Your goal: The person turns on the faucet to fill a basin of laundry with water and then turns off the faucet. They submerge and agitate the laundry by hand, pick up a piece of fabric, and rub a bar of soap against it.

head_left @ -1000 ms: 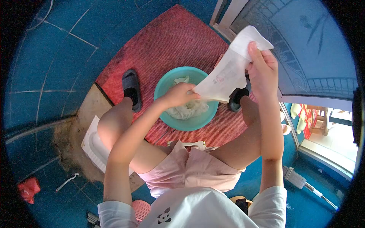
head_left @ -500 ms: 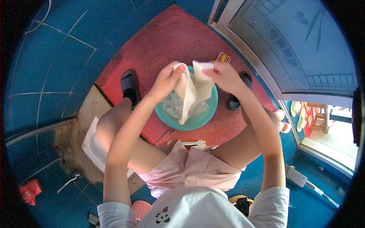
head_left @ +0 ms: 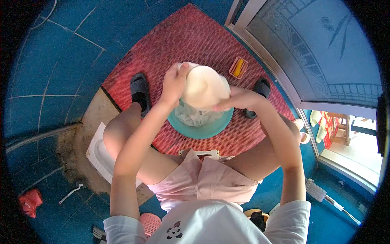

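Observation:
A cream-coloured cloth (head_left: 205,86), pale and rounded at the front, is spread between my two hands above the basin. My left hand (head_left: 176,82) pinches its upper left edge, thumb on top. At its lower right edge my right hand (head_left: 237,99) grips it, with the thumb in front and the other fingers mostly hidden. Beneath is a turquoise basin (head_left: 193,132) with whitish, wet-looking cloth (head_left: 199,116) inside. The held cloth and my hands cover the basin's far part. What kind of garment the cloth is, I cannot tell.
The basin stands on a red mat (head_left: 170,44) between my slippered feet. A pink soap box (head_left: 238,68) with a yellow bar lies beyond on the right. A squat toilet (head_left: 101,152) is at left, a brush (head_left: 319,191) at lower right, and a door (head_left: 313,49) at right.
The cloth, earlier hanging in folds between both hands, is now spread into a rounded face. My right hand has moved down along it, uncovering the soap box.

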`<act>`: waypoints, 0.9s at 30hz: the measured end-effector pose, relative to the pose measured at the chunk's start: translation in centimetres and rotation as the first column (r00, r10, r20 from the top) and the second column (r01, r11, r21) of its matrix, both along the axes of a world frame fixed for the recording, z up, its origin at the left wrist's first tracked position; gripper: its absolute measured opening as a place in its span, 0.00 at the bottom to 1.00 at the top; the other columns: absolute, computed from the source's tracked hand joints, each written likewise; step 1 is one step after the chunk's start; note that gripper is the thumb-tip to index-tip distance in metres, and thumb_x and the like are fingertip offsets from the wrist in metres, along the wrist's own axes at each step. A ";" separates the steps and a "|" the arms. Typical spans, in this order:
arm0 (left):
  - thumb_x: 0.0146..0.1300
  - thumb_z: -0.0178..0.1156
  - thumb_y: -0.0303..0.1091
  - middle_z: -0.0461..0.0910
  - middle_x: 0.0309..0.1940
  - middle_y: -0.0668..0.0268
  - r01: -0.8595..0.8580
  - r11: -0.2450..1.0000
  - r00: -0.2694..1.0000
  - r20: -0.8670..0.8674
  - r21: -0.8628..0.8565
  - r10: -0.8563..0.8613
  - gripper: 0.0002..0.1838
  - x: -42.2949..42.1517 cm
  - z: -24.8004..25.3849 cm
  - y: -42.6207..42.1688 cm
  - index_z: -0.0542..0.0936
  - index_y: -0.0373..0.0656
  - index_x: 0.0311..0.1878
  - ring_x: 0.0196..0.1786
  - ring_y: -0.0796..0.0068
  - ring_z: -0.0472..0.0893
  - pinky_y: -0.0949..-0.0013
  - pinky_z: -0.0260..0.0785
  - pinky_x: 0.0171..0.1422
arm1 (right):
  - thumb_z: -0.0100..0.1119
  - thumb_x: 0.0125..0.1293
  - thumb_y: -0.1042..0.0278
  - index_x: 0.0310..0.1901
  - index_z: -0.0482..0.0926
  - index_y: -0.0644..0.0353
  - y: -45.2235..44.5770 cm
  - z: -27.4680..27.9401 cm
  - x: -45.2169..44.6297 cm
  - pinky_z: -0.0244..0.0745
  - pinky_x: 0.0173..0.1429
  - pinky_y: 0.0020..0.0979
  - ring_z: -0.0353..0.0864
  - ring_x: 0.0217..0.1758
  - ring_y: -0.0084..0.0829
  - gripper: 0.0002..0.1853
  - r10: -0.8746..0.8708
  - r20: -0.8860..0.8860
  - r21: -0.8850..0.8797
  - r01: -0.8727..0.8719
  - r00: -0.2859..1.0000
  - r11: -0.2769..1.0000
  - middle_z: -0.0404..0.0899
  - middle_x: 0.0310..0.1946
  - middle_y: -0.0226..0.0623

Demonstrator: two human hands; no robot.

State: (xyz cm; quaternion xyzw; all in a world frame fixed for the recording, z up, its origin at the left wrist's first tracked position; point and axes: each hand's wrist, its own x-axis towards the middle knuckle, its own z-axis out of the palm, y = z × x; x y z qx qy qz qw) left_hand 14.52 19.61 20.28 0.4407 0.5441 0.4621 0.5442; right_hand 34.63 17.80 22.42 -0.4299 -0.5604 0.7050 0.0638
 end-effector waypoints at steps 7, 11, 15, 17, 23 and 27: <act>0.65 0.43 0.37 0.75 0.34 0.67 0.035 0.981 0.989 0.150 -0.190 -0.006 0.14 -0.6 0.5 -0.1 0.74 0.39 0.42 0.37 0.78 0.74 0.74 0.65 0.43 | 0.56 0.56 0.59 0.37 0.77 0.63 2.1 0.9 2.7 0.65 0.45 0.22 0.75 0.33 0.21 0.15 -0.029 0.154 0.065 0.019 0.988 0.998 0.78 0.23 0.33; 0.65 0.40 0.39 0.76 0.38 0.68 0.072 0.921 0.993 0.115 -0.382 -0.030 0.15 -0.6 0.2 -0.2 0.74 0.42 0.45 0.42 0.76 0.74 0.71 0.66 0.45 | 0.54 0.58 0.61 0.32 0.77 0.63 2.1 1.5 3.4 0.66 0.34 0.20 0.73 0.26 0.18 0.12 -0.066 0.034 0.166 0.060 0.997 0.984 0.76 0.23 0.32; 0.65 0.39 0.40 0.76 0.39 0.68 0.066 0.872 0.992 0.124 -0.485 -0.006 0.16 -0.9 -3.0 -0.1 0.74 0.45 0.45 0.41 0.75 0.75 0.69 0.66 0.46 | 0.52 0.60 0.63 0.33 0.74 0.63 2.1 2.1 3.4 0.66 0.28 0.21 0.73 0.25 0.18 0.10 0.014 -0.091 0.154 0.000 0.996 0.988 0.75 0.23 0.32; 0.65 0.40 0.39 0.76 0.39 0.67 0.063 0.881 0.991 0.136 -0.470 0.002 0.15 -0.8 -3.4 0.0 0.74 0.44 0.45 0.41 0.75 0.75 0.69 0.66 0.46 | 0.51 0.61 0.63 0.35 0.72 0.63 1.8 2.9 2.5 0.67 0.28 0.21 0.74 0.25 0.19 0.10 0.045 -0.048 0.024 -0.043 0.998 0.999 0.75 0.23 0.33; 0.61 0.45 0.34 0.75 0.41 0.64 0.148 0.897 0.988 0.108 -0.417 -0.113 0.14 -1.2 -3.2 0.3 0.71 0.41 0.49 0.46 0.71 0.73 0.68 0.65 0.49 | 0.43 0.65 0.67 0.40 0.66 0.62 1.7 3.6 2.5 0.71 0.33 0.24 0.76 0.28 0.25 0.08 0.033 -0.325 -0.006 -0.037 0.945 0.999 0.75 0.27 0.37; 0.56 0.50 0.33 0.70 0.51 0.61 0.120 0.869 0.991 0.104 -0.479 -0.079 0.20 0.6 -0.6 -1.0 0.68 0.41 0.53 0.52 0.68 0.70 0.69 0.59 0.57 | 0.43 0.65 0.66 0.40 0.66 0.61 1.4 3.7 1.9 0.70 0.37 0.25 0.76 0.30 0.25 0.08 0.048 -0.355 0.048 -0.033 0.934 0.998 0.75 0.27 0.36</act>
